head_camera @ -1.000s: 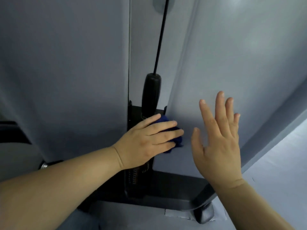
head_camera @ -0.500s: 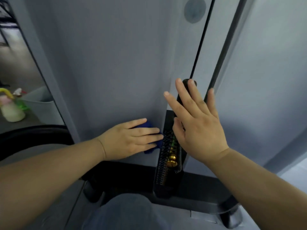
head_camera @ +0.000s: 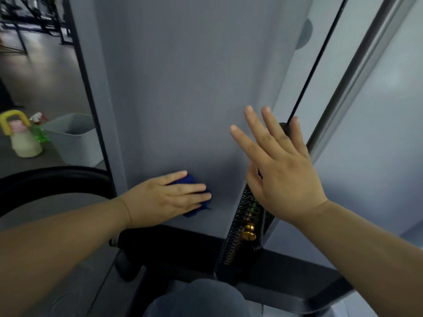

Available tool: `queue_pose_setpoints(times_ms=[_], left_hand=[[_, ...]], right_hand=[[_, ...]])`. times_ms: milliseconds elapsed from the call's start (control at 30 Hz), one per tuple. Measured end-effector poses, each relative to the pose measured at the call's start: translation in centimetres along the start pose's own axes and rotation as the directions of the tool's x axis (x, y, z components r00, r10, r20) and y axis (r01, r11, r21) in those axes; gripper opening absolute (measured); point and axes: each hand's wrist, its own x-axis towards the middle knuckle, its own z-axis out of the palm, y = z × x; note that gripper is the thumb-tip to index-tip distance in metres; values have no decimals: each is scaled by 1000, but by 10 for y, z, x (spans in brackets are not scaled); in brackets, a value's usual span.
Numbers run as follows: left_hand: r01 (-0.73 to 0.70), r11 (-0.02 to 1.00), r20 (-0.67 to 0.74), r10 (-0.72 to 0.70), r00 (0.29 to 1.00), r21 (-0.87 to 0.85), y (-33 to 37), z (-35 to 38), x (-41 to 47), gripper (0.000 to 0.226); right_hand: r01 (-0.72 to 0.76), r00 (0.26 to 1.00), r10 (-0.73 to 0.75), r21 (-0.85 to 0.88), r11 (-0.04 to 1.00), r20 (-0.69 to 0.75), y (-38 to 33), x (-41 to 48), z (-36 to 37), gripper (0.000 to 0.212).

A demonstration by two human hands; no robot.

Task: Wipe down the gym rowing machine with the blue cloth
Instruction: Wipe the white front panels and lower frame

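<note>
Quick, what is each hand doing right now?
Left hand: open, flat fingers pressing the blue cloth on the grey panel.
Right hand: open, fingers spread, holding nothing.

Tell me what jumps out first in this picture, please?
The left hand presses a blue cloth flat against the machine's tall grey panel, low down, while the right hand is spread open beside it. Below that hand a gold pin glints in the black weight stack; at far left a yellow-handled bottle and grey bin stand on the floor.
</note>
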Motion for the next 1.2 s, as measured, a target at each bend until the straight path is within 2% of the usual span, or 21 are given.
queue_pose_setpoints(times_ms=[67, 133, 200, 267, 367, 467, 500, 567, 633, 700, 733, 800, 933, 1033, 1100, 1200], left_hand=[[186, 983, -139, -185, 973, -3, -24, -16, 12, 39], [376, 926, -252, -373, 893, -39, -48, -28, 24, 42], [467, 881, -285, -469, 836, -80, -53, -28, 26, 45], [447, 892, -253, -449, 857, -69, -32, -14, 11, 49], [256, 966, -87, -259, 962, -37, 16, 17, -31, 54], [104, 994, 2, -104, 995, -35, 24, 22, -50, 56], [117, 992, -5, -118, 993, -35, 18, 17, -48, 51], [254, 967, -97, -256, 962, -34, -5, 3, -35, 42], [459, 887, -204, -458, 865, -45, -33, -11, -22, 43], [550, 833, -259, -544, 798, -56, -46, -14, -18, 47], [548, 834, -253, -545, 799, -68, -42, -11, -21, 48], [491, 866, -176, -500, 848, -93, -15, 3, -33, 53], [331, 937, 17, -332, 943, -109, 47, 29, -69, 59], [305, 942, -4, -309, 951, -139, 37, 19, -65, 48], [390, 908, -142, -410, 901, -151, 10, 1, -47, 36], [580, 809, -326, -575, 750, -93, -18, -15, -33, 25]], right_hand=[[28, 1000, -27, -4, 1000, 8, -5, 7, 2, 66], [35, 999, -35, -5, 999, 11, -9, 13, 4, 66], [39, 999, -38, -8, 999, 22, -15, 18, 8, 66], [47, 998, -47, -10, 999, 38, -24, 20, 13, 66], [50, 997, -50, -3, 999, 65, -34, 20, 20, 65], [68, 991, -69, 8, 998, 112, -43, 12, 29, 66], [75, 990, -76, 12, 997, 121, -45, 9, 31, 66], [78, 989, -80, 20, 997, 128, -48, 6, 35, 67], [72, 989, -75, 27, 997, 125, -49, 5, 38, 68], [69, 991, -72, 30, 997, 115, -50, 6, 40, 68], [65, 992, -68, 30, 997, 108, -51, 6, 41, 69], [51, 994, -54, 31, 998, 100, -53, 5, 43, 69], [74, 989, -77, 28, 997, 123, -57, -2, 46, 68], [119, 978, -121, 24, 993, 170, -57, -14, 50, 68], [132, 974, -133, 20, 991, 183, -57, -21, 53, 68], [134, 974, -136, 21, 991, 182, -59, -28, 58, 65]])
